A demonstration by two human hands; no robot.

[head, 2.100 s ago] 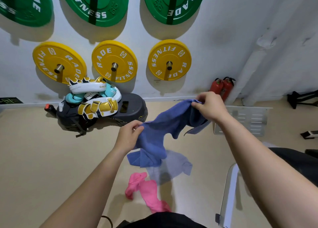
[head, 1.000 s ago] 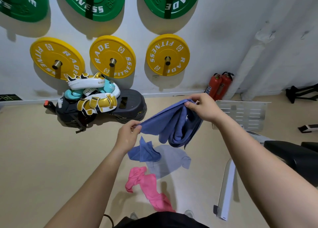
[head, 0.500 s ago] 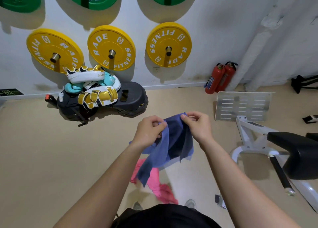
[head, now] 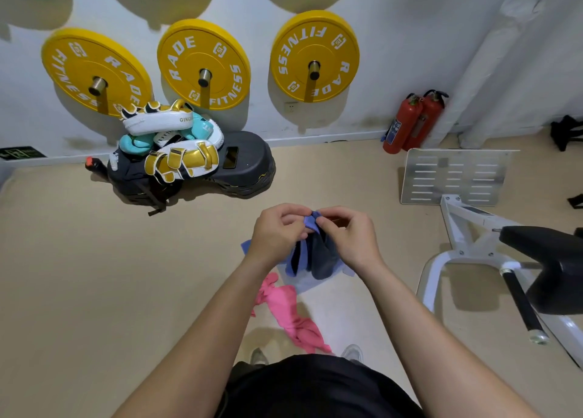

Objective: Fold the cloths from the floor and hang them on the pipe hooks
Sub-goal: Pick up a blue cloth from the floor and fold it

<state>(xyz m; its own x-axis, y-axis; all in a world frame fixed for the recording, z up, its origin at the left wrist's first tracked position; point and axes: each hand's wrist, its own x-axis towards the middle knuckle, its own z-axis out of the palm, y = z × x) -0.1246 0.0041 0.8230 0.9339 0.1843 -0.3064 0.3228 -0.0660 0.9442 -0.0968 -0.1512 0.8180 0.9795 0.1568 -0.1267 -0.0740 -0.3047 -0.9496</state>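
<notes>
The blue cloth (head: 310,253) is being held up above the floor (head: 94,275), its top edge being pinched by the left hand (head: 277,233) and the right hand (head: 348,234), which are being kept close together with curled fingers. The pink cloth (head: 290,313) is lying crumpled below, near the person's feet.

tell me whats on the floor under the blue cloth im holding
A pink cloth lies there, mostly in view. A paler cloth shows only an edge; the blue cloth hides the rest.
</notes>
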